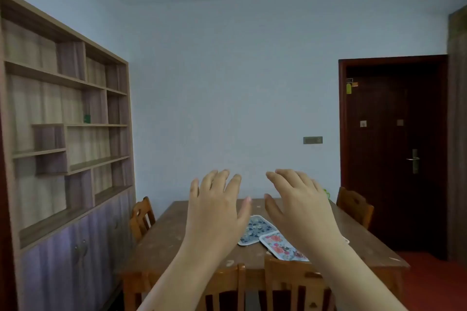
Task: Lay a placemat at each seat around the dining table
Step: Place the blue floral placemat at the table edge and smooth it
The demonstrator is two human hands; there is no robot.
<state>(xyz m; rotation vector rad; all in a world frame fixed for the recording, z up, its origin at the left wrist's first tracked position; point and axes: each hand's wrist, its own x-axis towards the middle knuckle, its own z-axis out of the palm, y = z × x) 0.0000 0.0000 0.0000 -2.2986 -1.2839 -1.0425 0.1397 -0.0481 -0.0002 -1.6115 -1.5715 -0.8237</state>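
Note:
A brown wooden dining table [161, 240] stretches away from me. Two floral placemats lie near its middle: a blue-patterned placemat [256, 228] and, overlapping its near right corner, a red-flowered placemat [283, 249]. My left hand [214, 209] and my right hand [300, 207] are raised in front of me above the table, palms down, fingers spread, holding nothing. The right hand and forearm hide part of the mats and whatever lies to their right.
Wooden chairs stand around the table: one chair [141, 217] at the left side, one chair [355, 206] at the far right, two chair backs [290, 283] at the near end. A tall shelf unit [68, 139] lines the left wall. A dark door [394, 149] is at the right.

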